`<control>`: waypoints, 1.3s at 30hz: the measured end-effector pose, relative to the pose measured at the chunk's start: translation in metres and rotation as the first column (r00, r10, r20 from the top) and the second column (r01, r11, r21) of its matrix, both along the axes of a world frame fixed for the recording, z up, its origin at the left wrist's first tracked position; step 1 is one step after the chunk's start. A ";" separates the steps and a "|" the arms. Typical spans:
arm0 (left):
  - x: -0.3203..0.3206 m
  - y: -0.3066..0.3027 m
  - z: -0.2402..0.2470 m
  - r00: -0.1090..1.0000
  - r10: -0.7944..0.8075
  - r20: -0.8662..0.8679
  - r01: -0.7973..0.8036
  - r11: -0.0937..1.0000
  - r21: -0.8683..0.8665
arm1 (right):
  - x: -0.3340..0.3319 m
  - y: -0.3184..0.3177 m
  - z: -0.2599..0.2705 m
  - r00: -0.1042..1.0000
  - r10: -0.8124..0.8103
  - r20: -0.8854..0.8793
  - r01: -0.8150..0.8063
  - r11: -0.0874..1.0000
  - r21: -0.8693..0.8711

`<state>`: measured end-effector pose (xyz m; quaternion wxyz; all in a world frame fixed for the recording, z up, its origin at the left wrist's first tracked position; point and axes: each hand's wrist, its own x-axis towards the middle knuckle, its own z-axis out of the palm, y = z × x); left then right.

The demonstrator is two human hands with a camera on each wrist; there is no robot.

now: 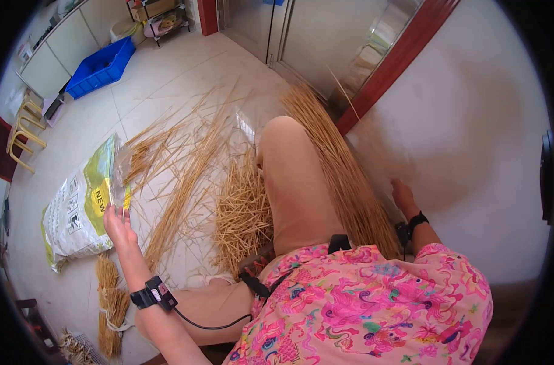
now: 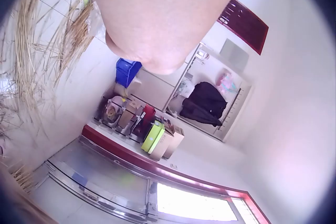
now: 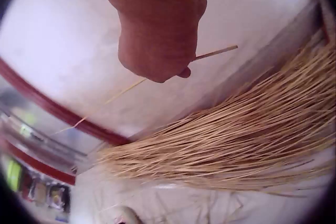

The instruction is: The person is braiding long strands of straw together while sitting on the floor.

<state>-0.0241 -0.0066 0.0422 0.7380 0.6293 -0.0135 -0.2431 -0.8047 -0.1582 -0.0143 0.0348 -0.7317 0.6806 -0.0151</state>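
Note:
My right hand (image 1: 403, 198) is at the wall on the right, its fingers curled round a single straw stalk (image 3: 216, 53). In the right wrist view the stalk sticks out on both sides of the fist, with its thin end toward the red door frame. Below that hand lies a long bundle of straw (image 3: 226, 140) along the wall. My left hand (image 1: 120, 226) is raised with its fingers extended and nothing in them. It overlaps the edge of a white and green bag (image 1: 85, 207) in the head view.
A heap of short cut straw (image 1: 243, 213) lies beside my knee, with loose stalks (image 1: 185, 194) scattered to its left. A tied straw bundle (image 1: 109, 310) is at lower left. Farther off are a blue crate (image 1: 100, 68), stools (image 1: 22, 131) and a glass door (image 1: 344, 42).

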 end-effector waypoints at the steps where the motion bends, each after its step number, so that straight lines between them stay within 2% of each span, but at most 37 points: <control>1: 0.003 0.000 -0.008 1.000 -0.001 0.010 0.001 1.000 0.001 | -0.014 0.015 -0.024 0.999 -0.047 -0.025 0.048 0.998 0.050; 5: 0.006 0.001 -0.017 1.000 0.011 0.020 -0.011 1.000 0.005 | -0.058 0.060 -0.042 0.982 -0.155 -0.109 0.171 0.973 0.158; 8: 0.008 0.000 -0.024 1.000 -0.006 0.009 0.006 0.999 0.032 | -0.075 0.077 -0.051 0.978 -0.195 -0.071 0.205 0.959 0.195; 14: 0.025 0.003 -0.054 0.999 0.020 -0.040 -0.013 0.988 0.154 | -0.109 0.086 -0.066 0.920 -0.284 -0.270 0.364 0.874 0.321; 15: 0.030 0.003 -0.064 0.998 0.035 -0.048 -0.026 0.984 0.179 | -0.112 0.085 -0.069 0.922 -0.300 -0.246 0.365 0.886 0.286; 17: 0.050 0.010 -0.095 0.998 -0.052 0.020 0.043 0.952 0.304 | -0.114 0.082 -0.071 0.927 -0.318 -0.200 0.359 0.907 0.222; 20: 0.064 0.014 -0.147 0.972 -0.173 0.158 0.064 0.845 0.531 | -0.110 0.051 -0.082 0.978 -0.201 -0.050 0.204 0.976 0.080; 22: 0.061 0.018 -0.196 0.897 -0.228 0.378 -0.073 0.768 0.637 | -0.070 0.014 -0.085 0.989 -0.126 0.076 0.120 0.989 0.082; 23: 0.077 0.028 -0.234 0.822 -0.408 0.398 -0.028 0.668 0.743 | -0.041 -0.006 -0.075 0.987 -0.077 0.138 0.066 0.994 0.088; 24: 0.044 0.030 -0.201 0.762 -0.536 0.364 0.043 0.602 0.797 | -0.006 -0.027 -0.061 0.973 -0.052 0.223 0.038 0.997 0.062; 25: 0.023 0.030 -0.177 0.645 -0.690 0.330 0.108 0.509 0.854 | 0.033 -0.046 -0.039 0.951 -0.032 0.308 0.022 0.999 0.037; 26: 0.013 0.029 -0.166 0.589 -0.780 0.210 0.199 0.392 0.898 | 0.072 -0.063 -0.018 0.867 0.043 0.497 -0.053 0.999 0.006; 27: 0.010 0.034 -0.171 0.509 -0.845 0.166 0.283 0.346 0.895 | 0.115 -0.076 0.008 0.741 0.105 0.664 -0.113 0.993 -0.031; 28: 0.009 0.037 -0.176 0.419 -0.898 0.132 0.362 0.299 0.883 | 0.174 -0.077 0.051 0.660 0.186 0.728 -0.175 0.980 -0.091; 30: -0.007 0.040 -0.154 0.462 -0.886 -0.049 0.468 0.196 0.862 | 0.277 -0.066 0.132 0.485 0.308 0.818 -0.292 0.939 -0.180; 33: -0.012 0.052 -0.154 0.390 -0.917 -0.083 0.300 0.042 0.953 | 0.380 -0.045 0.187 0.193 0.389 0.901 -0.526 0.816 -0.240; 35: -0.007 0.063 -0.173 0.409 -0.904 -0.126 0.288 -0.004 0.958 | 0.440 -0.035 0.188 0.169 0.457 0.873 -0.627 0.734 -0.263; 37: -0.006 0.068 -0.184 0.437 -0.886 -0.157 0.289 -0.027 0.957 | 0.492 -0.032 0.185 0.230 0.644 0.730 -0.795 0.556 -0.241; 39: -0.006 0.069 -0.189 0.476 -0.861 -0.180 0.298 -0.035 0.954 | 0.531 -0.038 0.182 0.221 0.805 0.550 -0.940 0.325 -0.099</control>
